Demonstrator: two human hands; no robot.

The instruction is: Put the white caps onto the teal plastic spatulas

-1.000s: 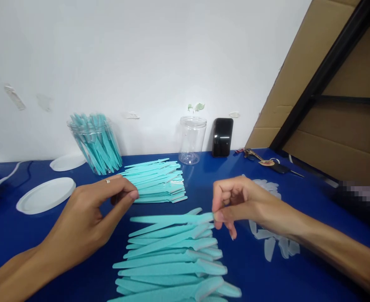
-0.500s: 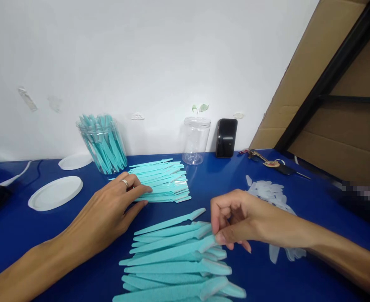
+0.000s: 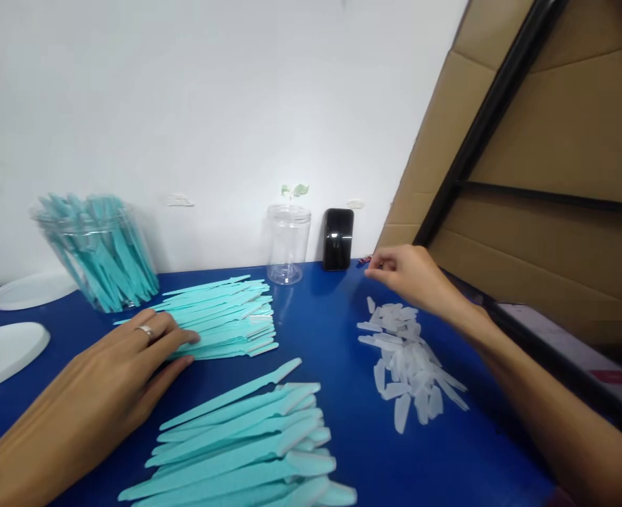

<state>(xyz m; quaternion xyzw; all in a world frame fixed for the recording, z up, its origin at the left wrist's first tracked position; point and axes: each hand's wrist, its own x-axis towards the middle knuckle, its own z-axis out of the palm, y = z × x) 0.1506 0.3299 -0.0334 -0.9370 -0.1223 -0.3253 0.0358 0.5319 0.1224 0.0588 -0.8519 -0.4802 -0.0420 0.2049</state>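
Turquoise eyebrow razors lie in two piles. On the left end of the farther pile (image 3: 237, 310) rests my left hand (image 3: 139, 359), its fingers reaching forward and its thumb a little apart from the forefinger. The nearer pile (image 3: 252, 436), with blade ends pointing right, lies close to me. My right hand (image 3: 403, 274) is off to the right, beyond a heap of translucent plastic blade covers (image 3: 403, 352). Its fingers are closed in a pinch; whether anything small is between them is hidden.
A clear jar packed with turquoise razors (image 3: 102, 253) stands back left, beside two white lids (image 3: 7, 352). Against the wall are another clear jar (image 3: 288, 246) and a black phone (image 3: 338, 239). Cardboard (image 3: 554, 141) with a black frame borders the right; a lit screen (image 3: 580, 345) lies below it.
My right hand has left the nearer razors and moved right and away, past the covers. My left hand stays at the farther pile. The view has turned right.
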